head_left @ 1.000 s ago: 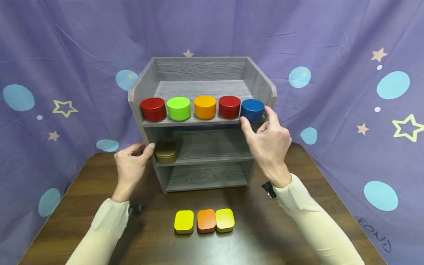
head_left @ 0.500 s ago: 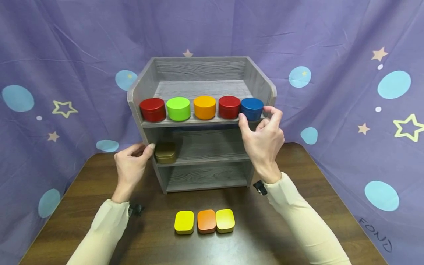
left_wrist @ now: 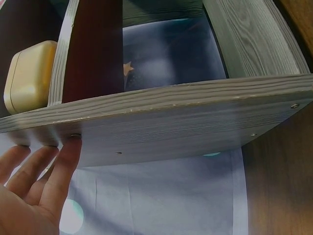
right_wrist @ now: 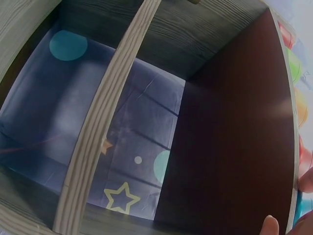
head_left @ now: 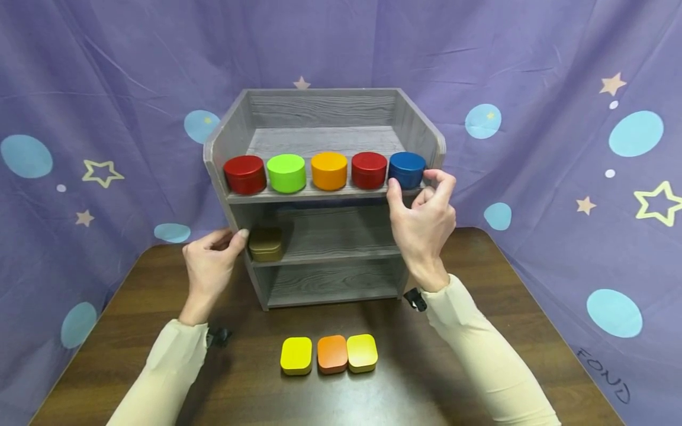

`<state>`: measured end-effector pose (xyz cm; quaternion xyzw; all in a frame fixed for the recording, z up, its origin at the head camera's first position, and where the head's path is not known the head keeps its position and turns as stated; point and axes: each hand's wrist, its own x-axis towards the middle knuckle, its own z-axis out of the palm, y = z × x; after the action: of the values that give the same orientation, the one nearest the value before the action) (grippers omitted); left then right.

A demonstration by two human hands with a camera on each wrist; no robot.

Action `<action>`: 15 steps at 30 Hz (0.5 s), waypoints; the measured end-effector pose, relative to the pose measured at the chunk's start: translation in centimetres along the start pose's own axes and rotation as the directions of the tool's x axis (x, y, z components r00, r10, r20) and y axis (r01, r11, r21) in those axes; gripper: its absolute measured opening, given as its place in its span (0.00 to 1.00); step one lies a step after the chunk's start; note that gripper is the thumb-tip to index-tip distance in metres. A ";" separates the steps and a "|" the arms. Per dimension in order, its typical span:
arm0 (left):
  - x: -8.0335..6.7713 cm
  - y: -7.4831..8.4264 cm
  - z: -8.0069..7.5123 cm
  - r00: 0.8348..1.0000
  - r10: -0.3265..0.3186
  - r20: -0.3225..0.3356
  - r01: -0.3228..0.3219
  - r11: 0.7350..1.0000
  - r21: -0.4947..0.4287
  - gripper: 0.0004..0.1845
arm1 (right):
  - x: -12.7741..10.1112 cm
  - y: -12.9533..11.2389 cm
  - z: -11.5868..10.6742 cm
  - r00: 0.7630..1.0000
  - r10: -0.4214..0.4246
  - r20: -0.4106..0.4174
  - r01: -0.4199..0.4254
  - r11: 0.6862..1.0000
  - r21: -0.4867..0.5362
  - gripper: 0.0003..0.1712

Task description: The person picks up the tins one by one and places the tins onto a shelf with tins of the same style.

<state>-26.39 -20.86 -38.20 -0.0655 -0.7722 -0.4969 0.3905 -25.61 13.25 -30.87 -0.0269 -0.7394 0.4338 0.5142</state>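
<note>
A grey wooden shelf unit [head_left: 325,142] stands on the dark table [head_left: 106,331]. Its top shelf carries a row of round tins: red [head_left: 245,174], green [head_left: 286,172], orange [head_left: 329,170], red [head_left: 369,170] and blue [head_left: 407,168]. My right hand [head_left: 418,181] grips the blue tin at the row's right end, thumb on its left and fingers curled round its right. My left hand [head_left: 229,238] rests with straight fingers [left_wrist: 66,161] on the unit's left wall [left_wrist: 171,127]. Beside it a gold square tin [head_left: 266,244] sits on the middle shelf.
Three square tins lie side by side on the table in front of the shelf: yellow [head_left: 296,356], orange [head_left: 332,354], yellow [head_left: 362,353]. The bottom shelf [head_left: 330,284] holds nothing. A purple curtain [head_left: 559,177] with stars and dots hangs close behind and on both sides.
My right hand has sunk a little and shifted left while keeping its hold. The blue tin now sits slightly further back on the top shelf. My left hand has not moved.
</note>
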 end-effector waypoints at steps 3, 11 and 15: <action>0.1 -0.1 0.0 1.000 0.004 -0.003 -0.004 1.000 0.004 0.12 | 0.1 0.1 0.0 1.000 0.000 0.005 0.000 1.000 0.015 0.33; 0.0 -0.2 0.1 1.000 0.020 -0.001 -0.020 1.000 0.007 0.11 | -1.4 2.0 -1.3 0.994 -0.105 0.039 0.102 0.991 0.082 0.29; 0.0 -0.1 0.0 1.000 0.016 -0.003 -0.016 1.000 0.011 0.12 | -2.5 3.1 -2.3 0.985 -0.154 0.073 0.146 0.984 0.098 0.28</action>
<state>-26.44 -20.93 -38.22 -0.0690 -0.7737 -0.4897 0.3960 -23.87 15.42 -34.58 0.0701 -0.7383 0.4284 0.5161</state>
